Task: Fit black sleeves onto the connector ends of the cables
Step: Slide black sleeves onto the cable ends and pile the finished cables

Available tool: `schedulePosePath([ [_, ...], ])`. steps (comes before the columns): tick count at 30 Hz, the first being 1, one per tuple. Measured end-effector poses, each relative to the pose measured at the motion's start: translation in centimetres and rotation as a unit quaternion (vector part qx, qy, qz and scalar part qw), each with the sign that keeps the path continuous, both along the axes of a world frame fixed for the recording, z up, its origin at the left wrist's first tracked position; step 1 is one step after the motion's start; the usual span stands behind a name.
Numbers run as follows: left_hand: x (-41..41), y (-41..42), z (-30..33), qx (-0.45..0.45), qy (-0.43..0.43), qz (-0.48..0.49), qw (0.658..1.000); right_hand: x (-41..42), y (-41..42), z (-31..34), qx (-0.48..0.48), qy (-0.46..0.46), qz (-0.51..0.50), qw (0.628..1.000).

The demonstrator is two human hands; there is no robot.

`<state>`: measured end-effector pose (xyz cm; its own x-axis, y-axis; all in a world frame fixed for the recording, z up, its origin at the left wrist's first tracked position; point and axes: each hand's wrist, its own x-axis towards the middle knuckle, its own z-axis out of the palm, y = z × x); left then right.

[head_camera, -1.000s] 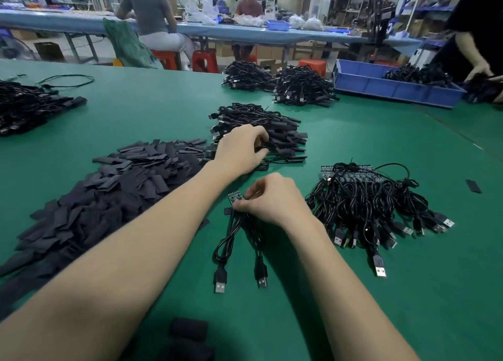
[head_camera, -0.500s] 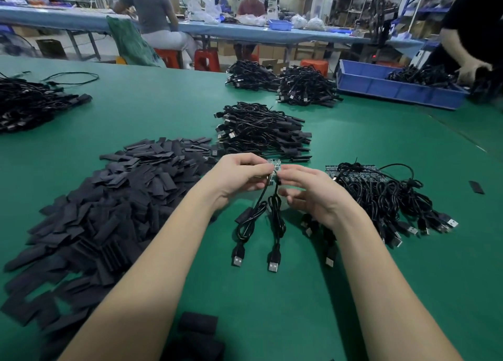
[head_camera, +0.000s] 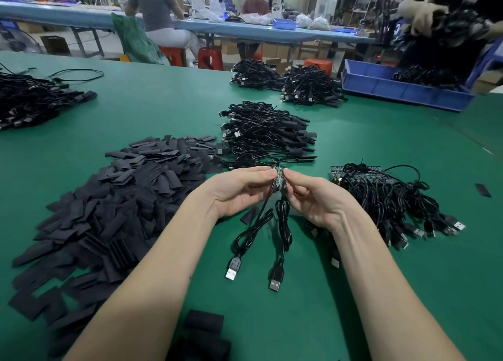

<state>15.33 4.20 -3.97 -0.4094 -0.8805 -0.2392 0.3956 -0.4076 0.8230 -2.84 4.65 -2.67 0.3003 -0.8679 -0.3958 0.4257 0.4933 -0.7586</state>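
Note:
Both hands meet above the green table (head_camera: 353, 292). My left hand (head_camera: 239, 190) and my right hand (head_camera: 313, 197) pinch the small circuit-board connector ends (head_camera: 279, 179) of two black cables (head_camera: 283, 224). The cables hang down between my wrists, and their USB plugs (head_camera: 276, 280) lie on the table. A large heap of flat black sleeves (head_camera: 122, 197) spreads to the left. One loose sleeve (head_camera: 249, 215) lies under my left wrist. A pile of bare cables (head_camera: 386, 197) sits to the right, a pile of sleeved cables (head_camera: 266, 134) just beyond my hands.
More cable bundles (head_camera: 285, 81) lie at the far middle and another heap (head_camera: 32, 102) at the far left. A blue bin (head_camera: 402, 88) with cables stands at the back right, where another person's hands handle cables. A few black sleeves (head_camera: 204, 330) lie near the front edge.
My left hand came back from the sleeved pile to join my right hand. Both hands lifted the two cables' connector ends off the table; the USB plugs slid slightly away from me.

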Motion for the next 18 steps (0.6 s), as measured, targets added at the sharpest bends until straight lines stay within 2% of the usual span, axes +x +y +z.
schedulePosePath([
  [2,-0.1,0.0,0.0,0.002,0.034,0.004,0.999,-0.1,0.1,0.1,0.004,-0.013,0.0,1.0],
  [3,-0.1,0.0,0.0,-0.008,0.009,0.009,1.0,-0.2,0.2,0.2,-0.007,-0.007,0.001,1.0],
  [5,-0.1,-0.1,0.2,-0.062,-0.138,0.037,0.988,-0.6,0.1,0.3,-0.059,0.051,0.004,0.997],
  [6,0.0,-0.1,0.3,-0.103,-0.25,0.062,0.961,-0.8,-0.1,0.5,-0.085,0.091,-0.003,0.992],
  [8,-0.1,-0.2,0.0,-0.192,-0.472,0.116,0.852,-1.1,-0.4,1.0,-0.115,0.149,-0.04,0.981],
  [9,-0.5,-0.1,0.1,-0.222,-0.521,0.149,0.811,-1.1,-0.5,1.2,-0.121,0.163,-0.059,0.977],
  [10,-0.9,0.1,0.2,-0.238,-0.52,0.179,0.801,-1.2,-0.7,1.4,-0.126,0.171,-0.071,0.975],
  [11,-1.3,0.2,0.3,-0.239,-0.477,0.192,0.824,-1.2,-0.8,1.5,-0.129,0.179,-0.077,0.972],
  [13,-2.4,0.3,0.1,-0.2,-0.32,0.151,0.914,-0.9,-0.9,1.5,-0.133,0.195,-0.076,0.969],
  [14,-2.8,0.5,0.0,-0.18,-0.26,0.127,0.94,-0.8,-0.9,1.5,-0.134,0.207,-0.074,0.966],
  [17,-3.2,0.8,-0.4,-0.142,-0.183,0.116,0.966,-0.5,-1.1,2.1,-0.145,0.279,-0.065,0.947],
  [18,-3.1,0.7,-0.6,-0.123,-0.169,0.12,0.97,-0.3,-1.4,2.7,-0.167,0.346,-0.065,0.921],
])
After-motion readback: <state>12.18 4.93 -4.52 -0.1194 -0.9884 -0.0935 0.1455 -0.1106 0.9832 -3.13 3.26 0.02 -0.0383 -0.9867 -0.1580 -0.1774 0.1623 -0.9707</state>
